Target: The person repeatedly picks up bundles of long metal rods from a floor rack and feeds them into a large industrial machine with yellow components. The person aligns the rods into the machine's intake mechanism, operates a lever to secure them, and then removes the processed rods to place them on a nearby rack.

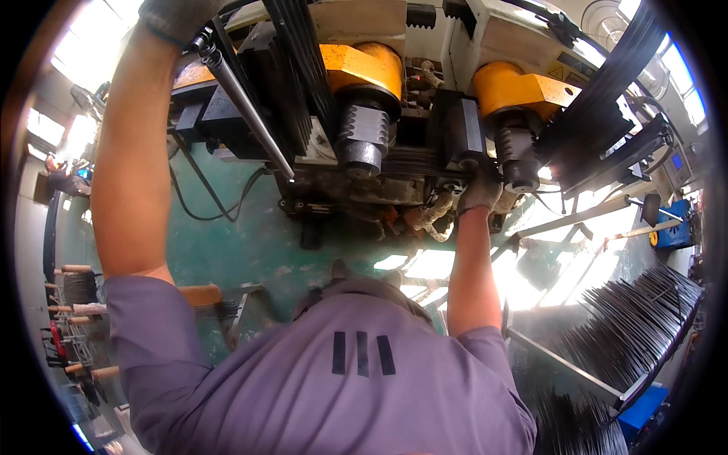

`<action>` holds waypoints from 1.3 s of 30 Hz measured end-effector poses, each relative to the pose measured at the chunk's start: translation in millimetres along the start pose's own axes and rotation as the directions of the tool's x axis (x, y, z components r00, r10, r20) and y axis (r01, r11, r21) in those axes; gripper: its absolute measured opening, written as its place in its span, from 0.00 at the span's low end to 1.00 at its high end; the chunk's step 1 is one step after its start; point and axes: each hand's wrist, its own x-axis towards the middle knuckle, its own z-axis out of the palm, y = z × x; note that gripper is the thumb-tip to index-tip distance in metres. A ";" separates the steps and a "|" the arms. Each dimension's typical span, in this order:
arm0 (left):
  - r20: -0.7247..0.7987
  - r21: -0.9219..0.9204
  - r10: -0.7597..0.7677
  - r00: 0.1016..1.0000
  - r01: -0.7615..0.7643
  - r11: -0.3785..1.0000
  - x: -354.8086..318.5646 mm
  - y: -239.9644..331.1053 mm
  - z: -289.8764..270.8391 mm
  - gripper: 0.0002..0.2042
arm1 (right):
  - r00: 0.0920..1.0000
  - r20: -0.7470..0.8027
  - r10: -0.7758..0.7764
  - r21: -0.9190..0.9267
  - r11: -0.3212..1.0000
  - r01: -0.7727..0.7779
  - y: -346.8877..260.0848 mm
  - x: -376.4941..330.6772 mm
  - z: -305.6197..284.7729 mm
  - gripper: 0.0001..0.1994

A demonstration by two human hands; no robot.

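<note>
My left hand point(178, 19), in a dark work glove, is raised at the top left beside a silver rod point(246, 112) that slants down. The picture's upper edge cuts off its fingers. My right hand point(479, 193), also gloved, reaches into the machine below a black block point(462, 129). Its fingers are lost in the shadow there, so any grip is hidden. Between the arms, a toothed metal clamp point(364, 136) sits under a yellow housing point(362, 70). A second toothed clamp point(519, 155) stands just right of my right hand, under another yellow housing point(523, 87).
Upright bundles of long black bars flank the machine, one bundle point(607, 83) at the right. Many thin dark rods point(629, 326) lie on a rack at the lower right. A black cable point(220, 216) loops over the green floor point(265, 250). Wooden-handled tools point(76, 311) hang far left.
</note>
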 end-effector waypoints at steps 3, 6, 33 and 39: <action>-0.017 0.021 -0.022 1.000 0.022 1.000 -2.8 8.3 2.0 0.15 | 0.995 0.053 -0.087 -0.089 0.992 0.092 11.1 7.2 -6.8 0.06; -0.020 0.025 -0.037 0.999 0.037 0.999 -4.0 12.3 11.4 0.15 | 0.999 -0.043 -0.009 0.093 0.996 0.013 22.9 14.9 -10.3 0.07; -0.017 0.527 0.179 0.984 -0.143 0.838 -96.0 13.4 -75.4 0.21 | 1.000 -0.014 0.021 -0.139 0.990 -0.023 -14.0 -63.4 -50.5 0.09; -0.131 -0.146 -0.152 0.980 0.132 0.980 -254.5 31.9 23.9 0.18 | 0.949 -0.258 0.179 0.136 0.980 -0.148 -46.6 -148.5 -239.8 0.04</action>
